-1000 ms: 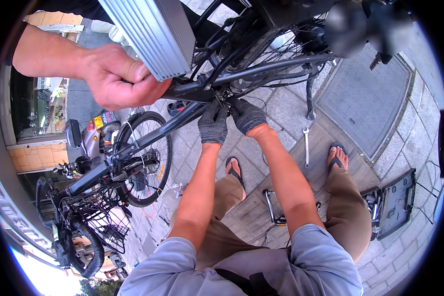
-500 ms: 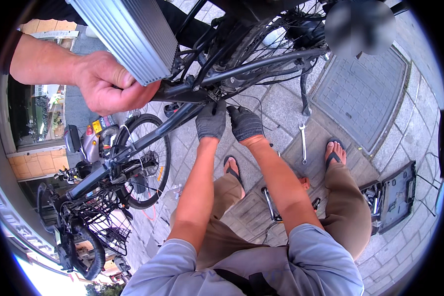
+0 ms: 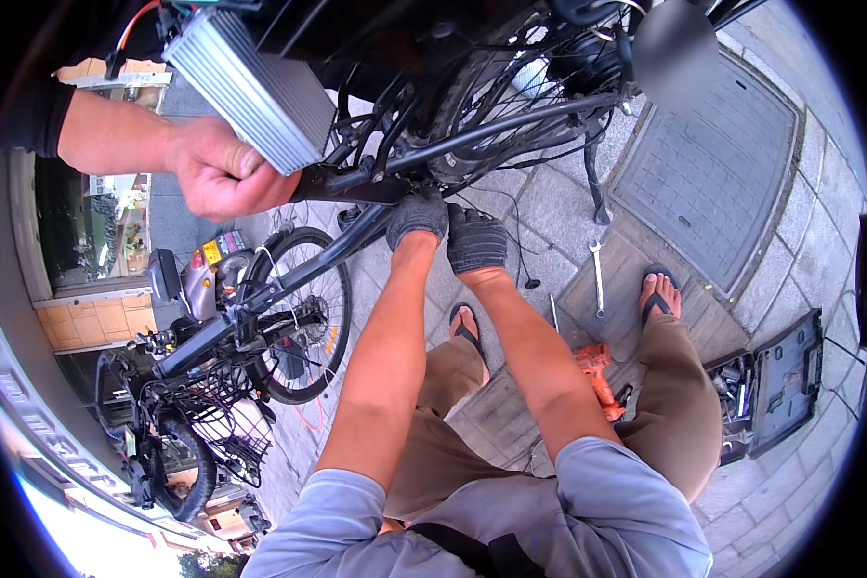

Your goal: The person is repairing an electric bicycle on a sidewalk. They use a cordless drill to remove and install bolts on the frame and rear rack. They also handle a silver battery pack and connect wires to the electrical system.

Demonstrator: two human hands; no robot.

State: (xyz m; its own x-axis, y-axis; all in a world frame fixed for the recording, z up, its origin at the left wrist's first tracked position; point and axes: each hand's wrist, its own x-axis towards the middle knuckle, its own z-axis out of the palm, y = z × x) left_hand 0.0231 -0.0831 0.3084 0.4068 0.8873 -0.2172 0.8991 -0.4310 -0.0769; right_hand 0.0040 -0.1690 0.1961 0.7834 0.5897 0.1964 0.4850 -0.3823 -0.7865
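Note:
Both my hands wear dark grey gloves and work at the underside of a dark bicycle frame (image 3: 328, 255). My left hand (image 3: 418, 218) is closed against the frame's lower junction; its fingertips are hidden. Right beside it, my right hand (image 3: 476, 238) is curled closed, and whatever it grips cannot be made out. A thin black cable (image 3: 518, 231) hangs by my right hand and ends in a small plug. Above left, another person's bare hand (image 3: 226, 169) is at the lower end of a silver finned metal box (image 3: 260, 91), next to the frame.
A combination wrench (image 3: 598, 279) and an orange power drill (image 3: 597, 371) lie on the paving between my feet. An opened tool case (image 3: 785, 380) sits at right. The bike's kickstand (image 3: 595, 183) hangs ahead; its front wheel (image 3: 303, 318) and wire basket (image 3: 217, 424) are at left.
My left hand has curled further in against the frame, and my right hand's fingers have folded in. The view has shifted slightly, showing more of the drill and the finned box.

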